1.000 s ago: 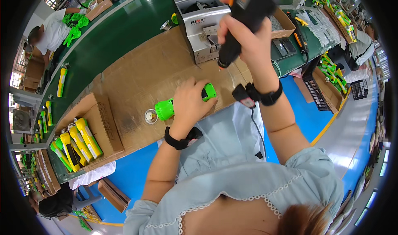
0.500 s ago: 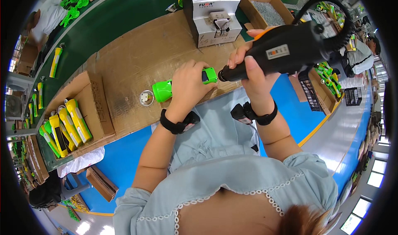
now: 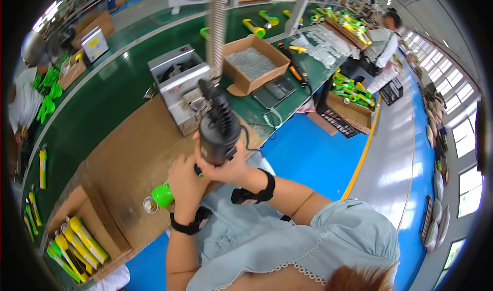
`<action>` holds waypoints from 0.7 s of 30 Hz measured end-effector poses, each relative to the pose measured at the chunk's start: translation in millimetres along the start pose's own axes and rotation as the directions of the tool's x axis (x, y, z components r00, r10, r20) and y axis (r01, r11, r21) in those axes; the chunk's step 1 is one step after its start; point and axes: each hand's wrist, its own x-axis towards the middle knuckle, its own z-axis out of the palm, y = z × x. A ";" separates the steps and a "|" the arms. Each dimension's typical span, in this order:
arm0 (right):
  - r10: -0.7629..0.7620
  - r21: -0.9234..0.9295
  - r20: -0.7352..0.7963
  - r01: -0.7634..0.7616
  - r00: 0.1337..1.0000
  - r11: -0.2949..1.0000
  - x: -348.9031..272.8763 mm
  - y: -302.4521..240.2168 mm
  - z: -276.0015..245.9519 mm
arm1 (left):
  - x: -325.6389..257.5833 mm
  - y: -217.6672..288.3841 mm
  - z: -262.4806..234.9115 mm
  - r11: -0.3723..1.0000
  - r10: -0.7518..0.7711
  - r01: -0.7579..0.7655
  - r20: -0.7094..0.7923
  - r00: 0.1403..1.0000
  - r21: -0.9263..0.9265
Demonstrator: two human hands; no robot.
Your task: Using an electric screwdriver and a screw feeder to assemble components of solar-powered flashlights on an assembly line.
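Note:
A green flashlight (image 3: 163, 194) lies on the cardboard mat (image 3: 133, 152), and my left hand (image 3: 186, 180) is closed round its body. Only the green head shows; most of the body is under my fingers. My right hand (image 3: 228, 167) grips a black electric screwdriver (image 3: 220, 137), tilted steeply over the flashlight. The tool's tip is hidden behind my hands, so contact with the flashlight cannot be seen. Beside the green head lies a small round clear lens piece (image 3: 150, 205) with a white part in it.
A grey metal screw feeder (image 3: 179, 93) stands beyond my hands, with a cardboard box (image 3: 269, 57) of small screws behind it. A box (image 3: 84, 198) of yellow flashlights sits at near left. A coiled hose (image 3: 215, 34) hangs above. Another person (image 3: 380, 44) sits at far right.
The view has swung to the right. The screwdriver has turned from nearly level to steeply upright, and my two hands have come together over the flashlight.

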 end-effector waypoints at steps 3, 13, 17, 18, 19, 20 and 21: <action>0.068 0.087 0.041 -0.072 0.997 0.994 1.8 0.5 0.1 | -0.2 -0.2 1.9 1.000 0.002 -0.002 0.010 1.000 0.004; -0.316 0.148 -0.251 0.359 0.915 0.922 70.9 -41.8 -33.0 | 8.8 10.6 -4.1 1.000 0.027 -0.028 0.040 0.999 0.010; -0.356 0.056 -0.215 0.376 0.909 0.925 125.9 -24.0 -28.7 | 6.4 3.6 -11.3 0.982 0.094 -0.092 0.008 0.996 -0.166; -0.357 0.074 -0.208 0.379 0.911 0.923 134.7 -17.0 -26.0 | 3.0 2.7 -17.3 0.984 0.084 -0.082 0.006 0.996 -0.159; -0.358 0.093 -0.201 0.381 0.912 0.920 140.9 -9.9 -21.9 | -2.1 3.5 -28.1 0.948 0.074 -0.085 -0.048 0.996 -0.306; -0.350 0.040 -0.198 0.364 0.916 0.931 145.9 -2.2 -17.9 | -5.6 3.6 -38.4 0.889 0.061 -0.102 -0.104 0.993 -0.446; -0.313 0.007 -0.188 0.319 0.931 0.948 149.2 2.7 -18.0 | -9.8 3.7 -51.6 0.888 0.066 -0.106 -0.104 0.992 -0.447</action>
